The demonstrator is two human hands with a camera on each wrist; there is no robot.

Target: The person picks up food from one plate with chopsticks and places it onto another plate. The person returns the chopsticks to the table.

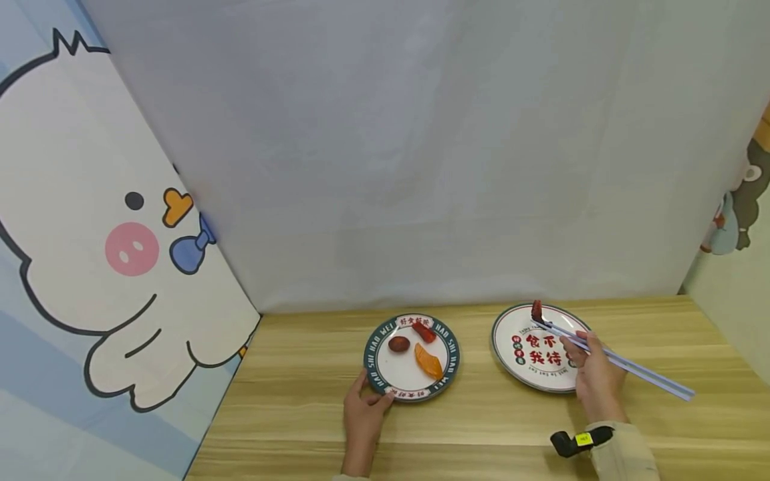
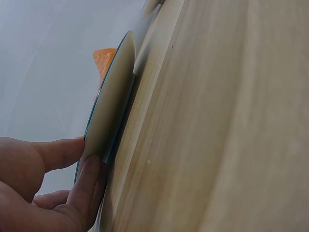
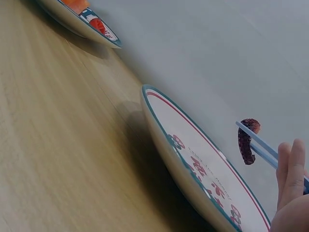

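Observation:
My right hand (image 1: 598, 374) grips a pair of pale blue chopsticks (image 1: 646, 379). Their tips pinch a dark red, curved food piece (image 3: 246, 141), held above the far part of a white plate (image 1: 544, 375) with red characters. At the left, my left hand (image 1: 363, 414) pinches the near-left rim of a green-rimmed plate (image 1: 370, 347); in the left wrist view the thumb is at the rim and fingers lie against the underside. On that plate are an orange slice (image 1: 428, 361) with pale lines, a brown oval piece (image 1: 399, 344) and a red piece (image 1: 424, 332).
Both plates stand on a wood-grain table (image 1: 289, 401). A pale grey backdrop (image 1: 421, 167) rises behind its far edge, and a cartoon-printed panel (image 1: 78, 200) borders the left side. A black strap (image 1: 580, 441) circles the right wrist.

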